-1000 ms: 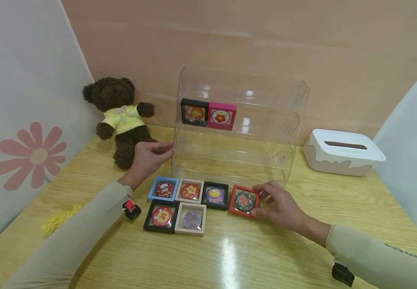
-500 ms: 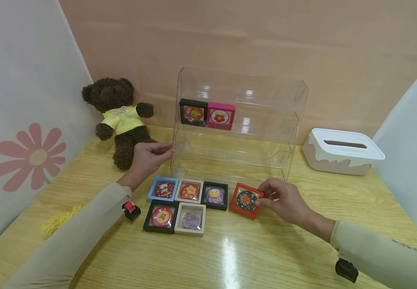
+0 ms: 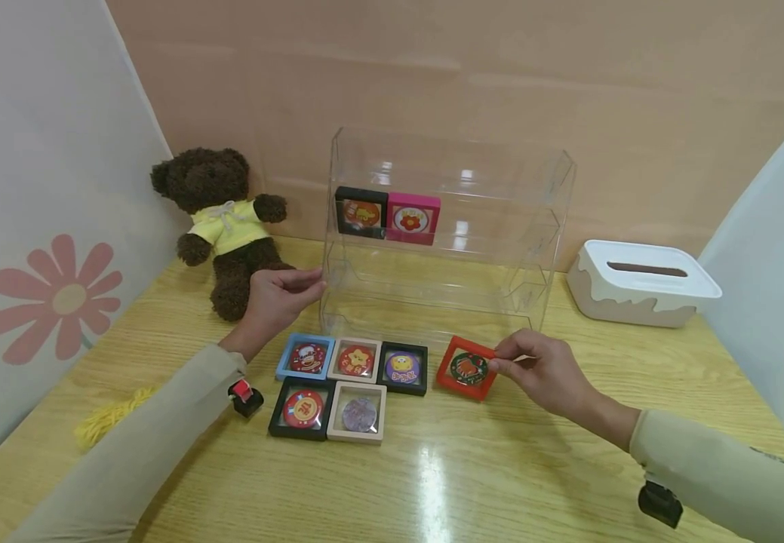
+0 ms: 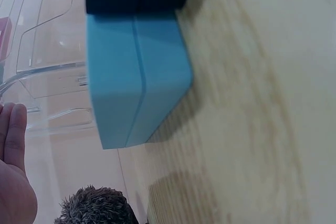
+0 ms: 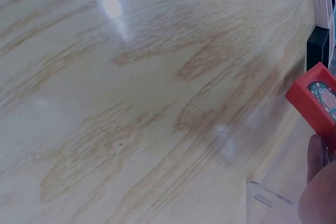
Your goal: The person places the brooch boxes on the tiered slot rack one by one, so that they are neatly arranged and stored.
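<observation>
My right hand (image 3: 551, 372) pinches the right edge of a red square frame (image 3: 466, 368) with a green round badge inside; it is tilted and looks raised off the table. In the right wrist view the red frame (image 5: 314, 103) shows at the right edge, above the fingers. My left hand (image 3: 278, 302) touches the left side of the clear tiered rack (image 3: 425, 290), fingers nearly straight. On the rack's middle tier, at the left, stand a black frame (image 3: 361, 213) and a pink frame (image 3: 413, 219), side by side.
Before the rack lie blue (image 3: 305, 357), beige (image 3: 355, 360) and black (image 3: 403, 368) frames, with another black (image 3: 301, 408) and beige frame (image 3: 356, 412) nearer me. A teddy bear (image 3: 229, 226) and yellow yarn (image 3: 112, 418) are left, a tissue box (image 3: 643, 283) right.
My right hand has lifted and turned the red frame, moving slightly right and toward the rack. The left hand stays at the rack's side.
</observation>
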A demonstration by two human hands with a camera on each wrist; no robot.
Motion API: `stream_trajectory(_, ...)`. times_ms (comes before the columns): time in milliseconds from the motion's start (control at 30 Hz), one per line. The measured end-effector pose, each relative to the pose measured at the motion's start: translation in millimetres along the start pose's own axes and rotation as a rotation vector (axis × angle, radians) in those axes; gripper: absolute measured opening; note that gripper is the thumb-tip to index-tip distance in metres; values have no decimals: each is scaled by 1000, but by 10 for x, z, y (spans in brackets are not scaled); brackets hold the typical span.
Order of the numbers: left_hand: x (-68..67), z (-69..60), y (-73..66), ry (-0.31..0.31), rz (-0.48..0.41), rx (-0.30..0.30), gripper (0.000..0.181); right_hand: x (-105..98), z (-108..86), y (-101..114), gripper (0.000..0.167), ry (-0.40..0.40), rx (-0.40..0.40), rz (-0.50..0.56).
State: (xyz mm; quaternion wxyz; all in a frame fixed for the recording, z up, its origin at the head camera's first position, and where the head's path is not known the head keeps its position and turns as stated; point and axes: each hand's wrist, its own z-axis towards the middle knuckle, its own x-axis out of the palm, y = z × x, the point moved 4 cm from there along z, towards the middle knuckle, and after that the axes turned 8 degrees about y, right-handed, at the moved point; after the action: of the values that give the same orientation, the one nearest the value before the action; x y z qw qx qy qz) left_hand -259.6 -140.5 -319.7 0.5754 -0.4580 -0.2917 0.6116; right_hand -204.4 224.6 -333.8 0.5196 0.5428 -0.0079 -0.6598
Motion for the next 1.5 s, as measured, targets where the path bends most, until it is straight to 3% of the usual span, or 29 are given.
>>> stream_trajectory(200,3,4,4,2,-4,-2,19,-75,19,14,18,-7,0,25)
stream_trajectory(433,-2,4,15,3,7,6,19,-191,60,30,22,-43,12,-26)
stream_trajectory(933,-9,-6,42,1,40,25,19,-416,241,132,21,-83,-36,-50)
stream_trajectory(1167,3,-13,17,17,39,4,20,-500,330,127,21,-105,-19,-112)
stream_trajectory(1500,4,-18,-22,13,59,28,18,-689,575,148,18,-189,-30,-227)
